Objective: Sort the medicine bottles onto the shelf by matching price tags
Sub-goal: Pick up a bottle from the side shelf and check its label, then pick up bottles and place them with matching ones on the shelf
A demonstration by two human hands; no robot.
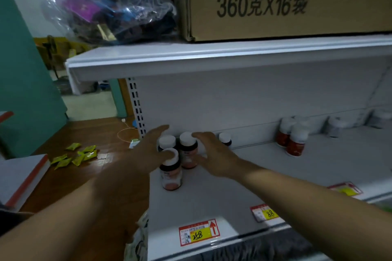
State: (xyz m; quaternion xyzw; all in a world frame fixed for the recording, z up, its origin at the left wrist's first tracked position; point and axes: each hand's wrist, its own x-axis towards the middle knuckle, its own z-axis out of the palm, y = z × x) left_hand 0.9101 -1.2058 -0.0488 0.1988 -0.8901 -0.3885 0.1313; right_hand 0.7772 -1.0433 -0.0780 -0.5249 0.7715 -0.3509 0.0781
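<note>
Three dark medicine bottles with white caps and orange labels stand grouped at the left end of the white shelf [244, 186]: a front bottle [171, 176], a back-left bottle [167, 141] and a middle bottle [188, 152]. A fourth bottle [225, 139] stands behind my right hand. My left hand [148, 152] touches the group from the left with straight fingers, its thumb on the front bottle's cap. My right hand [214, 154] presses against the middle bottle from the right, fingers spread. A price tag marked 258 [198, 232] sits on the shelf edge in front of them.
Two red-labelled bottles [293, 141] stand further right, with pale bottles [335, 126] beyond. Tags marked 88 [265, 213] and another [345, 190] lie along the shelf front. Above are a cardboard box [286, 2] and a plastic bag [112, 10]. Yellow sachets [74, 155] lie on the wooden floor.
</note>
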